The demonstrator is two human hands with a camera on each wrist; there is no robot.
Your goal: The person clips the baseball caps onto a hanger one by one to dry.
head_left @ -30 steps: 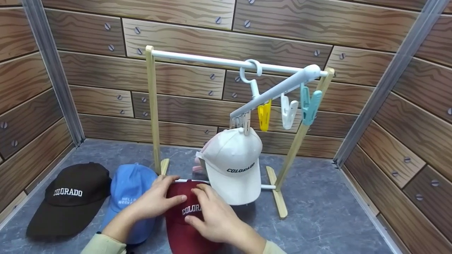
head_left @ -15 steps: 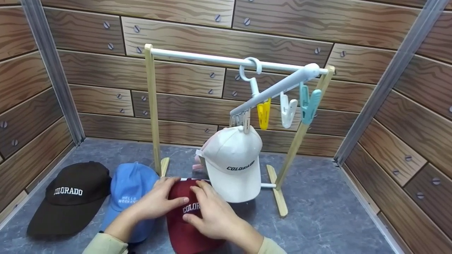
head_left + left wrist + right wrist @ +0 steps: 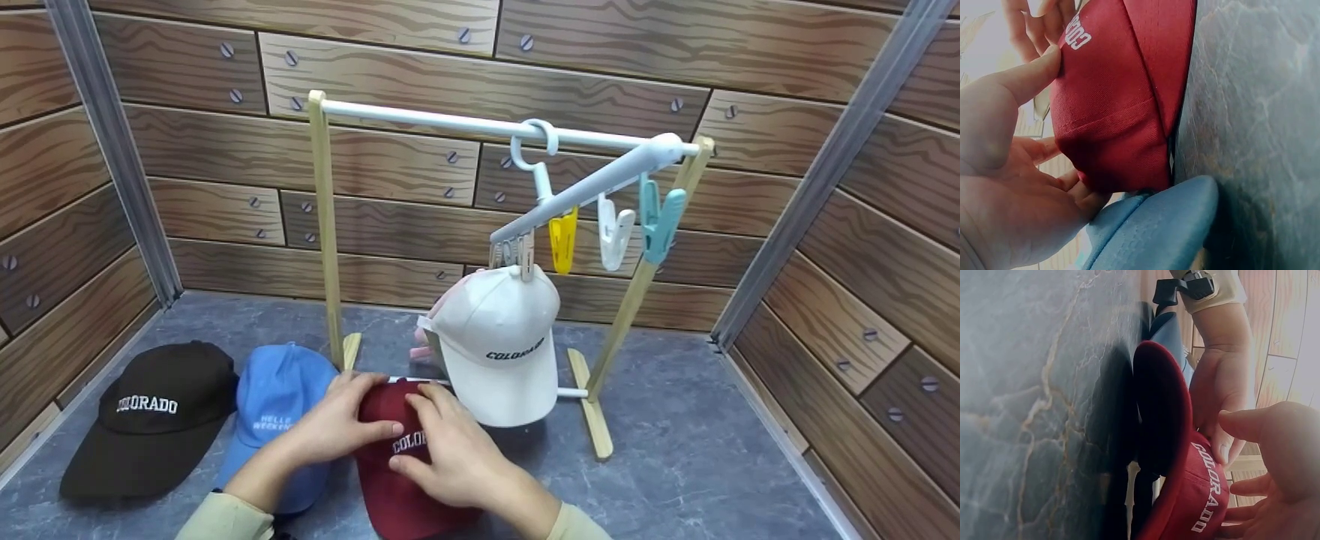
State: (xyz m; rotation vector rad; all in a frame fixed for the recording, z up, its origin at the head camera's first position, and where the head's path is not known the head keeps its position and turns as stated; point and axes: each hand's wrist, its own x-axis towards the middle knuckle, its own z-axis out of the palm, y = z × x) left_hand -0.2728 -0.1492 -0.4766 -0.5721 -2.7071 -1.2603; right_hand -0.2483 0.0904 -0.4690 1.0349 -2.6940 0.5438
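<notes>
A dark red baseball cap (image 3: 405, 480) with white COLORADO lettering is between my two hands, close over the grey surface. My left hand (image 3: 337, 424) holds the left side of its crown; in the left wrist view the thumb (image 3: 1036, 73) lies at the front and the fingers go round the far side. From the right, my right hand (image 3: 457, 454) grips the crown, covering part of the lettering. The right wrist view shows the cap's brim (image 3: 1165, 399) from the side. Against my left wrist and forearm, in the head view, lies a blue cap (image 3: 281, 394).
A black cap (image 3: 161, 420) lies at the far left. Behind stands a wooden rack (image 3: 326, 240) with a white bar; from it hangs a hanger (image 3: 577, 195) with yellow, white and teal clips (image 3: 661, 225). A white cap (image 3: 502, 330) hangs clipped, a pink one behind it.
Both hands stay on the red cap, with only a slight shift of the fingers. The whole scene moves up a little in the head view.
</notes>
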